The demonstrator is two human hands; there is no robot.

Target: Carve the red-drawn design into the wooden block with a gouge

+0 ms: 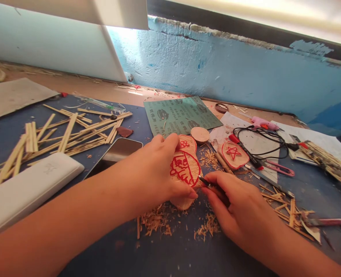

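Note:
My left hand point(159, 169) is closed on a round pale wooden disc point(192, 163) with a red picture on its face, fingers at the far edge and thumb at the near one. A slim carving tool point(213, 185) with a dark metal tip is gripped in my right hand point(236, 204); its tip meets the disc's right edge. Partly hidden behind the disc lies another wooden piece point(188, 141) with a red flower, and a pale piece point(183, 202) shows beneath. To the right rests a wooden disc with a red star point(233, 154). Shavings point(156, 221) lie nearby.
Thin wooden sticks point(69, 132), a phone point(115, 152) and a long white case point(34, 190) are at left. Green sandpaper point(182, 113) and a plain disc point(199, 134) lie behind. At right are a pink glue gun point(263, 124), a black cable point(263, 148) and a knife point(271, 182).

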